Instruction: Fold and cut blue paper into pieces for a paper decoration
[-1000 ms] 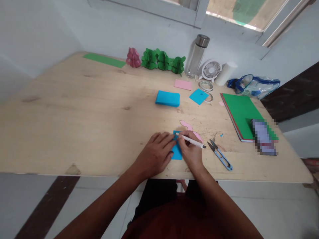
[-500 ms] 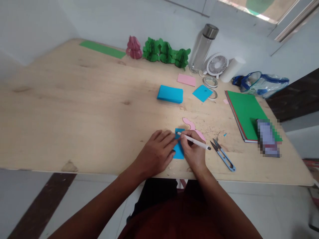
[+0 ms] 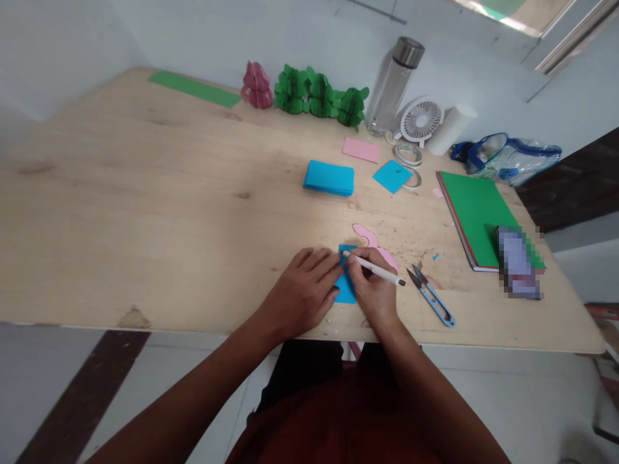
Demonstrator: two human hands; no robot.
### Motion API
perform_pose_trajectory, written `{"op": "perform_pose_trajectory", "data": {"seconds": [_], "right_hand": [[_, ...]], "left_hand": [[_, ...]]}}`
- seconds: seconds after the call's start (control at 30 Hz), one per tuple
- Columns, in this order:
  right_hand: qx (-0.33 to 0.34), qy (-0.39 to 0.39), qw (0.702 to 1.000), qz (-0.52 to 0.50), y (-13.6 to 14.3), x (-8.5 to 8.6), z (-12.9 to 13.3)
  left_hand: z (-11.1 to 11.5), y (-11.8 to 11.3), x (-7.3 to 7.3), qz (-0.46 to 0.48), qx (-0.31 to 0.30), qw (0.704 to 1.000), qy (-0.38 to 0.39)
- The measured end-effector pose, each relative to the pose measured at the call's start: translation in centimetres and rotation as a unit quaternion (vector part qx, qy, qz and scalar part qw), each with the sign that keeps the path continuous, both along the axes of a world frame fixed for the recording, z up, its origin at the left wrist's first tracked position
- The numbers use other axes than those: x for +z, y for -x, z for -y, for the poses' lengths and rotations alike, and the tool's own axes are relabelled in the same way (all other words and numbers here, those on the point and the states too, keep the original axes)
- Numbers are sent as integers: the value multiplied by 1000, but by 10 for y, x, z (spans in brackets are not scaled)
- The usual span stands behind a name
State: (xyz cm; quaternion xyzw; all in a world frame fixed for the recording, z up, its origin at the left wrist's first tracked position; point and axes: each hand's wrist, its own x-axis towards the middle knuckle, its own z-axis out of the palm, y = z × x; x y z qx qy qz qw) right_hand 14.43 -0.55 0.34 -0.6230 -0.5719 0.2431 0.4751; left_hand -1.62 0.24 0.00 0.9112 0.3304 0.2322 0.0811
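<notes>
My left hand [image 3: 305,289] lies flat with fingers stretched out, its fingertips pressing the left side of a small blue paper strip [image 3: 346,291]. In my right hand [image 3: 378,298] a white pen [image 3: 380,270] is gripped, its tip on the upper part of that strip. The fingers hide much of the paper's middle, and any mark there is too small to make out. A wavy pink paper cutout [image 3: 366,234] lies just beyond the right hand, partly covered by it. Blue thread snips [image 3: 435,299] rest open to the right.
Further back lie a blue paper stack [image 3: 329,178], a blue square [image 3: 392,176], pink paper [image 3: 361,150] and tape rolls [image 3: 407,154]. Green folded-paper shapes [image 3: 319,95], a bottle [image 3: 393,90] and a fan [image 3: 422,120] line the wall. A phone [image 3: 518,261] overlaps a green book [image 3: 483,216].
The whole view has shifted slightly, so the table and its objects appear a little higher. Both hands keep nearly the same places on the strip, the pen tip still on it.
</notes>
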Motion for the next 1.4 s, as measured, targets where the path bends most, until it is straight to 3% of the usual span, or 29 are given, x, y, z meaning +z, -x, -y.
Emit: {"op": "perform_pose_trajectory", "data": {"seconds": [1.4], "right_hand": [[-3,1,999,36,1,0,0]], "left_hand": [[0,0,1,-5,4,1000,11]]}}
